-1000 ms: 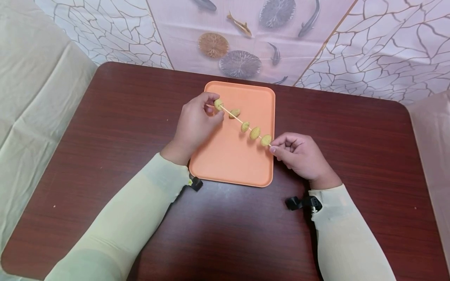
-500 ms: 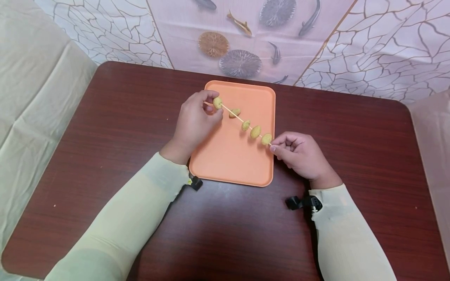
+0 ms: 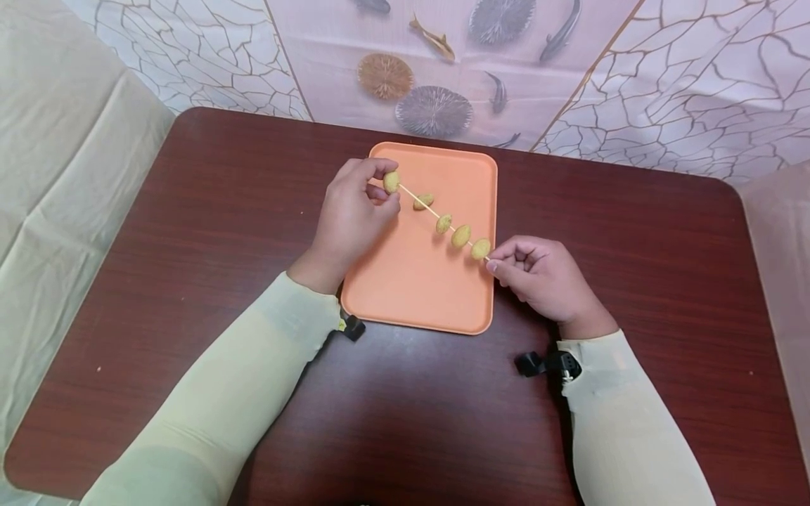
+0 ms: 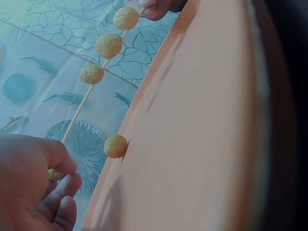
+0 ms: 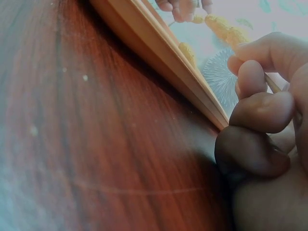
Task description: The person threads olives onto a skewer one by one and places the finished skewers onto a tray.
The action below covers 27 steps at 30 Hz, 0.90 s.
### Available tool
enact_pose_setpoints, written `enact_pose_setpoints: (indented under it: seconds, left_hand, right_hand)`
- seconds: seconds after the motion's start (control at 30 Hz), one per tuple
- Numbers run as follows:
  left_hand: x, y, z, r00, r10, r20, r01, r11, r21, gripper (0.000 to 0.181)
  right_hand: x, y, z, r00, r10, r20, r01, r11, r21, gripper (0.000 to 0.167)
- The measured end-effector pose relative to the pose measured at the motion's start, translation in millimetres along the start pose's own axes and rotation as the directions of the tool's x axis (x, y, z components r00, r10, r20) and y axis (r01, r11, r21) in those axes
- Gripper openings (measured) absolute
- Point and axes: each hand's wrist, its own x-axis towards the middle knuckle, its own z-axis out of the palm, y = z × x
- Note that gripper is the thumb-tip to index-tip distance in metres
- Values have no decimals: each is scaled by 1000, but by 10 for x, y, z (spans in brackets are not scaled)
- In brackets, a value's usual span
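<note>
A thin wooden skewer (image 3: 418, 199) slants above the orange tray (image 3: 411, 295), bearing three wrinkled, yellow-brown potato-like balls (image 3: 461, 236) near its right end. My left hand (image 3: 351, 211) pinches another such ball (image 3: 391, 182) between thumb and fingers at the skewer's left end. In the left wrist view that ball is mostly hidden behind the fingers. My right hand (image 3: 538, 277) pinches the skewer's right end just past the outermost ball, its other fingers curled. One loose ball (image 4: 115, 146) lies on the tray beneath the skewer.
The tray sits toward the back of a dark red-brown wooden table (image 3: 405, 422). Behind the table's far edge hangs a cloth (image 3: 436, 70) printed with fish and round leaves. Pale cloth (image 3: 63, 176) covers the left side.
The ball in my left hand shows at the skewer's left tip, and the left fingers have shifted slightly. My right hand stays nearly still, holding the skewer. The view has tilted slightly.
</note>
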Motion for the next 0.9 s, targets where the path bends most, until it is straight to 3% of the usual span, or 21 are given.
enact_pose_setpoints:
  seconds: [0.4, 0.9]
  left_hand:
    - [-5, -19, 4, 997, 68, -28, -69, 998, -12, 32]
    - [-27, 7, 18, 997, 72, 11, -72, 997, 28, 34]
  right_hand:
    - [1, 5, -8, 1000, 11, 7, -11, 1000, -3, 7]
    - [-2, -10, 5, 1000, 11, 9, -11, 1000, 3, 6]
